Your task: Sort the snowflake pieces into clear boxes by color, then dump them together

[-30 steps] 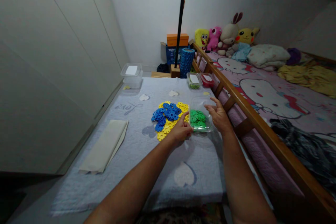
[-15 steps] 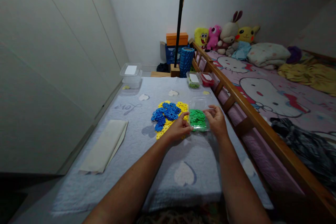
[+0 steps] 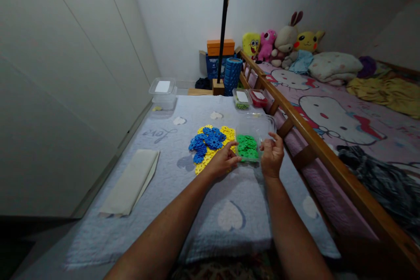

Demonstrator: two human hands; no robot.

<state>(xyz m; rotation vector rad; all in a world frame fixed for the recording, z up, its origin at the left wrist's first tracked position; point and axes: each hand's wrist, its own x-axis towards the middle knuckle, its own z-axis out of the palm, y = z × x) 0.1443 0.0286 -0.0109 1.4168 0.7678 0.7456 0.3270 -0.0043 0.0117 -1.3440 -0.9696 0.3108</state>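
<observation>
A clear plastic box (image 3: 243, 162) holding green snowflake-shaped discs (image 3: 248, 147) rests on the cloth-covered table. My left hand (image 3: 226, 159) grips its left side, thumb and index finger at the edge. At the right, my right hand (image 3: 272, 155) is closed with its fingers curled at the clear plastic lid (image 3: 257, 121), which is tilted up behind the discs; the exact contact is hard to see through the plastic. Blue snowflake discs (image 3: 211, 138) lie heaped over yellow snowflake discs (image 3: 205, 167), just left of the box and partly behind my left hand.
Folded pale cloth (image 3: 131, 181) lies on the left. A lidded clear container (image 3: 163, 92) stands at the back left. Tubs with green (image 3: 242, 99) and red contents (image 3: 259, 98) sit at the back right. A wooden bed rail (image 3: 292, 122) borders the table's right side.
My right hand has shifted slightly right and its fingers have curled more. The clear lid has swung wider to the right. My left hand stays at the box's left side.
</observation>
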